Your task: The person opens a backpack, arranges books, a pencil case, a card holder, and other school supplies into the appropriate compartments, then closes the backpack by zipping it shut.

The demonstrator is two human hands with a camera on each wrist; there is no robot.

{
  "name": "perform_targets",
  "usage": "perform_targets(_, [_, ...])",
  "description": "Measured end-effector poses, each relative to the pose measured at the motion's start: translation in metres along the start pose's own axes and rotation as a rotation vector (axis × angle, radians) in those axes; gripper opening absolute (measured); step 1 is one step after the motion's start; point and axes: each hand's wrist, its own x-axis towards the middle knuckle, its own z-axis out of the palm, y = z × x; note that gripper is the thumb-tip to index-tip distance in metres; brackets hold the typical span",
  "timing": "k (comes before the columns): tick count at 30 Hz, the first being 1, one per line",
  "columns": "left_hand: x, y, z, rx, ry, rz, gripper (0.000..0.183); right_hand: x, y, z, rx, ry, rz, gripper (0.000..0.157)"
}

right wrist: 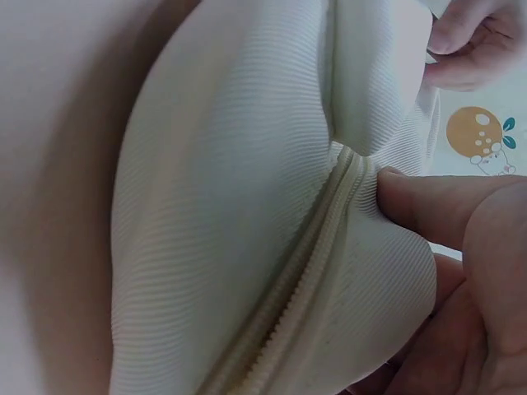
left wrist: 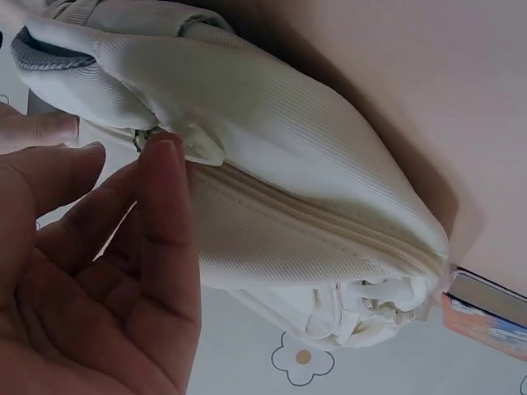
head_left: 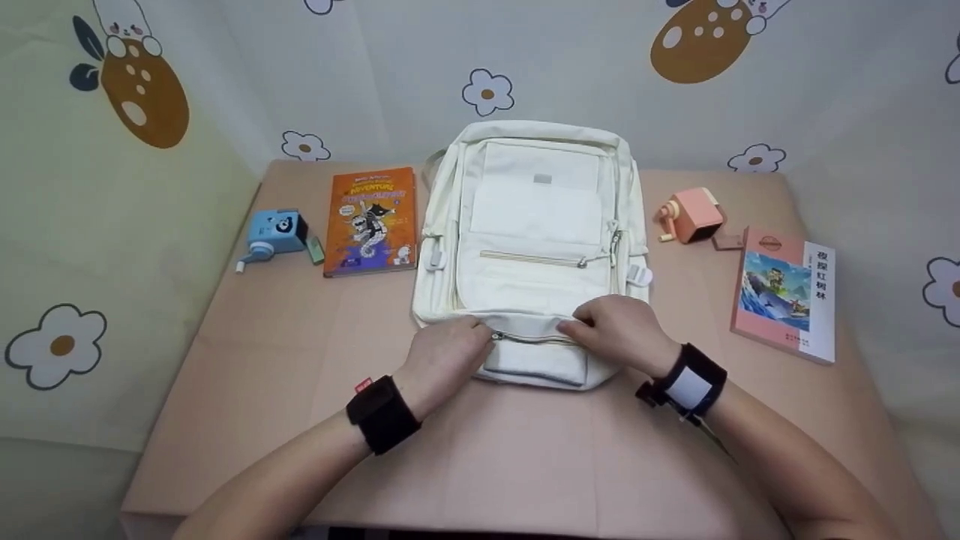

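Note:
A cream backpack (head_left: 540,277) lies on its back on the table, its lower end toward me. Along its lower front pocket runs a zipper (right wrist: 309,280), its teeth parted toward the right side. My left hand (head_left: 450,352) is at the left part of this zipper, fingertips pinching at its metal zipper pull (left wrist: 142,138); the fingers partly hide the pull. My right hand (head_left: 622,330) grips the pocket's fabric beside the zipper on the right, thumb (right wrist: 412,197) on top and the other fingers behind the cloth.
Left of the backpack lie an orange book (head_left: 371,221), a blue pencil sharpener (head_left: 277,232) and a small green block (head_left: 315,250). On the right are a pink pencil sharpener (head_left: 694,215), a small brownish block (head_left: 727,242) and a pink-and-white book (head_left: 787,292). Patterned curtains (head_left: 405,75) enclose the table (head_left: 525,465).

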Motion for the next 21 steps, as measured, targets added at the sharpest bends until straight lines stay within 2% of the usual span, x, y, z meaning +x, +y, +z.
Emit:
perform_targets(4, [0.001, -0.001, 0.003, -0.005, -0.052, -0.025, 0.015, 0.000, 0.000, 0.001, 0.009, -0.002, 0.009, 0.050])
perform_targets(10, [-0.001, 0.000, 0.003, -0.004, -0.069, -0.032, 0.008, -0.001, -0.001, 0.003, -0.021, 0.023, -0.020, 0.049])
perform_targets(13, [-0.001, 0.000, 0.003, -0.011, -0.084, -0.032, 0.009, -0.002, -0.004, 0.006, -0.041, 0.040, -0.054, 0.042])
perform_targets(17, [-0.001, 0.000, 0.004, -0.040, -0.069, -0.027, 0.008, -0.003, -0.008, 0.011, -0.057, 0.077, -0.119, 0.029])
perform_targets(21, [0.000, 0.000, 0.004, -0.040, -0.062, -0.027, 0.013, -0.001, -0.010, 0.012, -0.038, 0.094, -0.162, 0.029])
